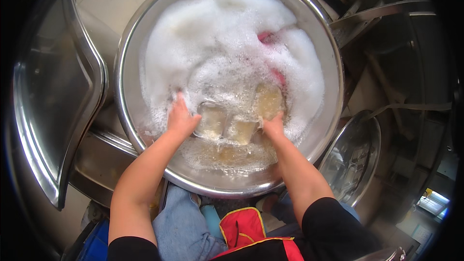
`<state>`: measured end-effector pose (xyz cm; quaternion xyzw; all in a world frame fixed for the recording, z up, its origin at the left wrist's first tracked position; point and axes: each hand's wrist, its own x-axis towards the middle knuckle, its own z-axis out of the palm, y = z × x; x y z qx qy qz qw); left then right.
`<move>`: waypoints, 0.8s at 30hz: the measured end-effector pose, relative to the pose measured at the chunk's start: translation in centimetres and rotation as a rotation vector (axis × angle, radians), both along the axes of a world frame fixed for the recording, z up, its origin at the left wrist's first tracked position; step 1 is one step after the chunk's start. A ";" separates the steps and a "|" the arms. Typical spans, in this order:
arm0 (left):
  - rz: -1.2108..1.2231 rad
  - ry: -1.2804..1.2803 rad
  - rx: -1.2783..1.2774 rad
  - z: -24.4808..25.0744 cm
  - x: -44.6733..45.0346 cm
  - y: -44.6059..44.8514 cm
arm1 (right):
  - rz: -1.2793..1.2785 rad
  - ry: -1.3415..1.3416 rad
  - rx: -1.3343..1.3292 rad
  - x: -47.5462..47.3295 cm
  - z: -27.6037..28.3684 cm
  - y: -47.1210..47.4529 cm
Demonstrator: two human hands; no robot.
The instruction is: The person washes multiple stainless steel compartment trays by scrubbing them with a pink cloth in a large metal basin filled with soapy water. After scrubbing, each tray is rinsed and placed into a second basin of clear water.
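Note:
A large round metal basin (232,185) holds soapy water under thick white foam (217,18). My left hand (182,117) is at the left side of the water, its thumb beside a clear, squarish container (211,120); whether it grips the container is unclear. My right hand (273,125) reaches into the suds at the lower edge of another clear container (268,100), its fingers partly hidden. Between the hands lies a further clear container (241,130). Something pink (266,37) shows through the foam at the upper right.
Left of the basin stands a large metal vessel with a shiny rim (99,79). A smaller round metal bowl (353,159) is at the lower right, near dark metal framework (388,9). A blue plastic object (96,241) is at the lower left.

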<state>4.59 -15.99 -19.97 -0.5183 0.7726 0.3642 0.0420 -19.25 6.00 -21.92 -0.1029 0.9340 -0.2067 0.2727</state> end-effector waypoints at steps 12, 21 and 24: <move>-0.070 -0.273 0.332 0.4 2.3 6.6 | 0.564 0.507 -0.163 -13.2 3.1 -19.1; 0.372 0.044 0.305 -0.6 2.2 5.3 | 0.578 0.365 0.047 -14.5 -1.7 -13.8; 0.422 0.090 0.289 -0.1 1.8 5.9 | 0.350 0.234 -0.269 -12.5 -0.4 -7.5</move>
